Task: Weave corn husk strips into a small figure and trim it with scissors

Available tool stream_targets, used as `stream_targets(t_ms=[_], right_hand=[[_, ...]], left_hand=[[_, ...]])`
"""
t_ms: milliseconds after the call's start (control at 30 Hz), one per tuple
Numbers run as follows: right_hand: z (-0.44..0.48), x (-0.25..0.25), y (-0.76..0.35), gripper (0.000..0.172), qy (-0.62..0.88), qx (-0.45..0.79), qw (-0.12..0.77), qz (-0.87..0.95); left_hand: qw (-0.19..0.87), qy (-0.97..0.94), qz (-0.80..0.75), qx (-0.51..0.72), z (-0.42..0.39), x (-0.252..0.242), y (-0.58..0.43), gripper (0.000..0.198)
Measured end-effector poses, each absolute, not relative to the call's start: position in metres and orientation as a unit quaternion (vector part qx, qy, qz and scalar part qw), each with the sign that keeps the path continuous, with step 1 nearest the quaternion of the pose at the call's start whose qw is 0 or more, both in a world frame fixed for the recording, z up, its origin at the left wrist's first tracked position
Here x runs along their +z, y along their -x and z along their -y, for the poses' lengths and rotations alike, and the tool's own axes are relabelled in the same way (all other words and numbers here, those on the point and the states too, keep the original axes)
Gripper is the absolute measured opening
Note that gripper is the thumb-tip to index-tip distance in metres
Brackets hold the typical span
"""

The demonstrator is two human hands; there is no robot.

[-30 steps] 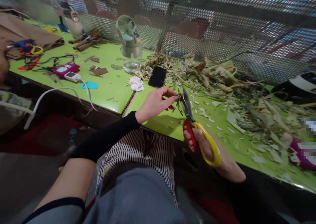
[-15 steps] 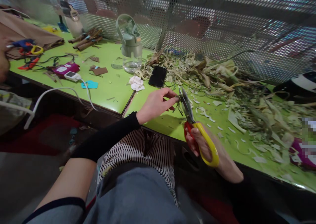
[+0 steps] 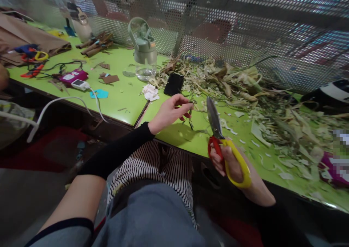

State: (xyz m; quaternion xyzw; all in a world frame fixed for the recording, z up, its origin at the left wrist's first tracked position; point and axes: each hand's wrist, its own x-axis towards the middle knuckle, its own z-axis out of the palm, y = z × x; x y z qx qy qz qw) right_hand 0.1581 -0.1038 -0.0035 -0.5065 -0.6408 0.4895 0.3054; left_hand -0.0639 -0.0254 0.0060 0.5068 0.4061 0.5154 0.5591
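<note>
My right hand [image 3: 237,170] grips a pair of scissors [image 3: 218,130] with one red and one yellow handle, blades closed and pointing up and away over the green table [image 3: 122,94]. My left hand [image 3: 170,112] pinches a small dark plant piece [image 3: 190,113] between thumb and fingers, just left of the blades and apart from them. A black sleeve covers my left forearm. A big heap of dried husks and leaf strips [image 3: 259,94] lies behind and right of both hands.
A black phone [image 3: 174,84] and crumpled white tissue [image 3: 151,92] lie left of the heap. A green-lidded water jug [image 3: 144,49] stands behind. Farther left are a pink device [image 3: 73,75], white cables, brown sticks [image 3: 95,45] and other scissors [image 3: 34,55]. Perforated metal screen backs the table.
The scissors have pulled away to the right from the piece in my left hand, and their blades have closed. My left hand has shifted slightly left, still pinching the piece.
</note>
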Motion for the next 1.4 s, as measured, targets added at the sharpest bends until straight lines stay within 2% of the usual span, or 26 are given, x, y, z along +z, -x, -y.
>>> stream_targets(t_ms=[100,300,733,933,1133,1267,1400], right_hand=[[0.110,-0.001,-0.157,0.070,0.485,0.531,0.266,0.642],[0.112,-0.007,-0.159,0.068,0.441,0.583,0.254,0.633],[0.111,-0.014,-0.165,0.065,0.399,0.618,0.266,0.623],[0.110,-0.004,-0.151,0.072,0.397,0.611,0.233,0.644],[0.111,-0.007,-0.151,0.074,0.425,0.597,0.246,0.635],[0.115,-0.008,-0.148,0.075,0.455,0.605,0.239,0.608],[0.119,-0.003,-0.145,0.072,0.490,0.608,0.241,0.576]], left_hand=[[0.552,-0.508,-0.388,0.535,0.023,0.001,0.063,0.020],[0.520,-0.523,-0.354,0.575,0.021,-0.005,0.061,0.021],[0.352,-0.617,-0.323,0.625,0.017,-0.029,0.062,0.006],[0.299,-0.615,-0.296,0.667,0.016,-0.042,0.061,0.011],[0.241,-0.625,-0.251,0.698,0.011,-0.051,0.059,0.022],[0.247,-0.626,-0.248,0.697,0.010,-0.052,0.059,0.018],[0.310,-0.603,-0.277,0.681,0.015,-0.044,0.060,0.014]])
